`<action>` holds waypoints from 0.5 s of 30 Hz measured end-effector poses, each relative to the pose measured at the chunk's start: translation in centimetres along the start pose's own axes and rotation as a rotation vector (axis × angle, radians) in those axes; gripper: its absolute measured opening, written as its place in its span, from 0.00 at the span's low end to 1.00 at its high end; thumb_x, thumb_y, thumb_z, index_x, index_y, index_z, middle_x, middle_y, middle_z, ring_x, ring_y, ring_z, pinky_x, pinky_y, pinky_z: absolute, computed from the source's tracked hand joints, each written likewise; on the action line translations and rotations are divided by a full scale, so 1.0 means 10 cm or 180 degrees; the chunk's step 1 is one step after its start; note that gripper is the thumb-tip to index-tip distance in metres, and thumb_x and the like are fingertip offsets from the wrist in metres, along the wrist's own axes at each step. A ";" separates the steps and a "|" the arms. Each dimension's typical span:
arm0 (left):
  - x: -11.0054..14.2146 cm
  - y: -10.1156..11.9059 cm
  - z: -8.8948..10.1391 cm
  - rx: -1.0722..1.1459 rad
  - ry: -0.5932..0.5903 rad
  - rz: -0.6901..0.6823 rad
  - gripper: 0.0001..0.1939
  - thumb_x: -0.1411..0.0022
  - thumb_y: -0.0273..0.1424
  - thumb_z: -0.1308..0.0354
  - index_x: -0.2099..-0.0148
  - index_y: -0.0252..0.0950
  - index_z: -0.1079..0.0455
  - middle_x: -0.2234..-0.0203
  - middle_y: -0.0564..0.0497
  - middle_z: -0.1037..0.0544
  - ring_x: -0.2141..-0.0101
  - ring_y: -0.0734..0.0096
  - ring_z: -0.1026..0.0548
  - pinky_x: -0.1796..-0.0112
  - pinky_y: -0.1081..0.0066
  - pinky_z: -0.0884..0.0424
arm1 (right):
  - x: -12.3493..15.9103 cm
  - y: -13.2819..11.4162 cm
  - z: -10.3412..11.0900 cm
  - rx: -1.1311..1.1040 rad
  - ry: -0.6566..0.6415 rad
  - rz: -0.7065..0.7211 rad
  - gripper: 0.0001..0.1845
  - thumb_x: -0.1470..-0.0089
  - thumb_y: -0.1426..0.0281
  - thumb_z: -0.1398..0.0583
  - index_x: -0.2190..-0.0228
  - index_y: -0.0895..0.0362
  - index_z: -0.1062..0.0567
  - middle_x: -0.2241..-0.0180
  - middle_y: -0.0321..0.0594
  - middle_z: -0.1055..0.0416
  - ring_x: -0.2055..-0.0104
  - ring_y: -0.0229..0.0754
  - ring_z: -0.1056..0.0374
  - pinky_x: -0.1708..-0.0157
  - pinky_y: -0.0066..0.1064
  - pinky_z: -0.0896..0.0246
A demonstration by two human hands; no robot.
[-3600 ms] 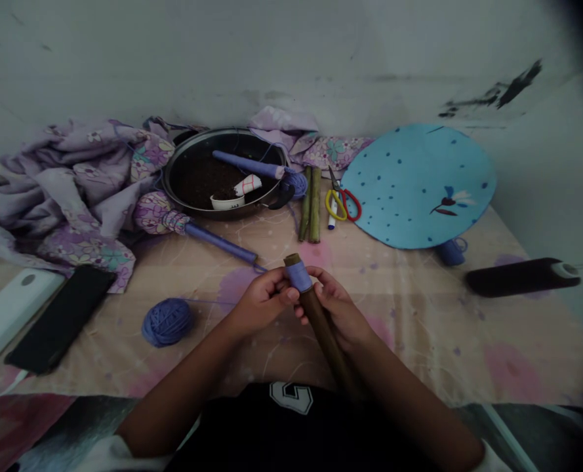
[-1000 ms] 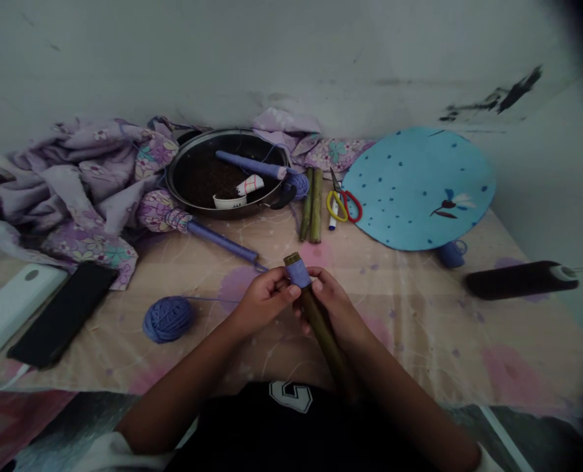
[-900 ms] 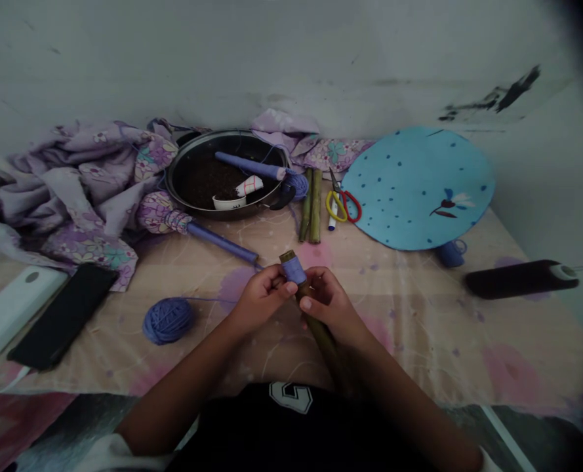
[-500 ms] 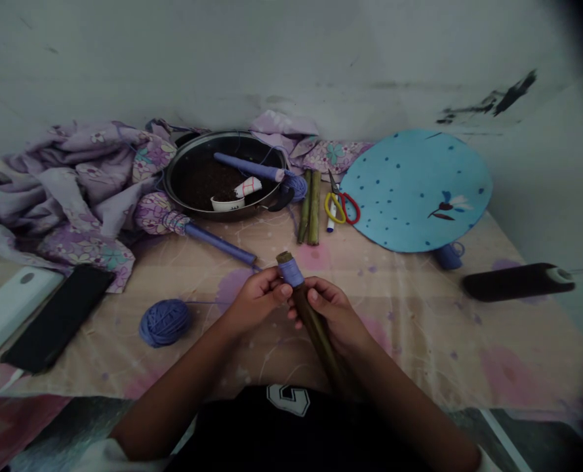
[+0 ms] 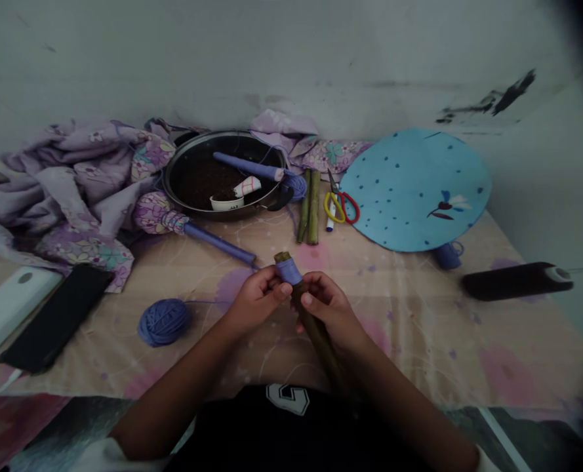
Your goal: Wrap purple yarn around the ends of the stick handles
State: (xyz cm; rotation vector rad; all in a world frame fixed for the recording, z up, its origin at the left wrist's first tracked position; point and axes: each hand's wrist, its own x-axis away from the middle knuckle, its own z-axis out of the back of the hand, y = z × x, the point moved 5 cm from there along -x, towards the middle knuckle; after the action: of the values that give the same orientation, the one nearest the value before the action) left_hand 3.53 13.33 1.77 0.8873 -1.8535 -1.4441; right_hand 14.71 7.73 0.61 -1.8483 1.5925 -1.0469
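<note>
Tablecloth expanse between right hand on stick and black cylinder.

Lower end of stick indistinct (too dark)

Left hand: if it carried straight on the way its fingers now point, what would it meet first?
The stick, near its yarn-wrapped end; the left hand already seems to touch it. The right hand looks next in line, though depth is hard to judge.

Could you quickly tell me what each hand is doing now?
Left hand: closed, gripping the yarn-wrapped stick.
Right hand: closed around the same stick.
</note>
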 end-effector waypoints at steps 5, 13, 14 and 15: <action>0.03 0.01 -0.05 0.0331 -0.0223 -0.0007 0.15 0.44 0.39 0.40 0.63 0.32 0.34 0.77 0.54 0.29 0.81 0.80 0.31 0.77 0.78 0.36 | 0.00 0.02 0.00 -0.0269 -0.0119 -0.0227 0.16 0.52 0.64 0.35 0.64 0.55 0.33 0.72 0.37 0.25 0.74 0.39 0.26 0.80 0.26 0.29; 0.02 0.05 -0.04 0.0252 -0.0244 -0.0106 0.15 0.43 0.39 0.41 0.61 0.31 0.32 0.78 0.53 0.29 0.80 0.79 0.31 0.77 0.78 0.36 | 0.01 0.02 -0.02 -0.0339 -0.0278 -0.0345 0.19 0.51 0.62 0.36 0.59 0.55 0.33 0.70 0.39 0.25 0.72 0.40 0.26 0.82 0.24 0.30; 0.02 0.05 -0.04 0.0222 -0.0238 -0.0136 0.15 0.43 0.40 0.41 0.62 0.31 0.32 0.77 0.52 0.29 0.79 0.78 0.31 0.76 0.77 0.35 | 0.00 0.01 -0.02 -0.0325 -0.0270 -0.0280 0.21 0.53 0.63 0.34 0.59 0.55 0.33 0.69 0.38 0.26 0.71 0.40 0.27 0.83 0.24 0.30; 0.02 0.06 -0.04 0.0200 -0.0248 -0.0162 0.16 0.43 0.40 0.41 0.62 0.31 0.32 0.77 0.52 0.28 0.78 0.77 0.30 0.75 0.77 0.34 | 0.00 0.00 -0.02 -0.0307 -0.0261 -0.0226 0.22 0.56 0.64 0.32 0.60 0.54 0.33 0.69 0.36 0.28 0.71 0.39 0.28 0.84 0.24 0.31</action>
State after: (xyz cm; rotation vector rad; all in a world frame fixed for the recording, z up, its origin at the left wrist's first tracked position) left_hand 3.64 13.10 2.47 0.9266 -1.9559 -1.4773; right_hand 14.54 7.75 0.77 -1.9983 1.5651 -0.9261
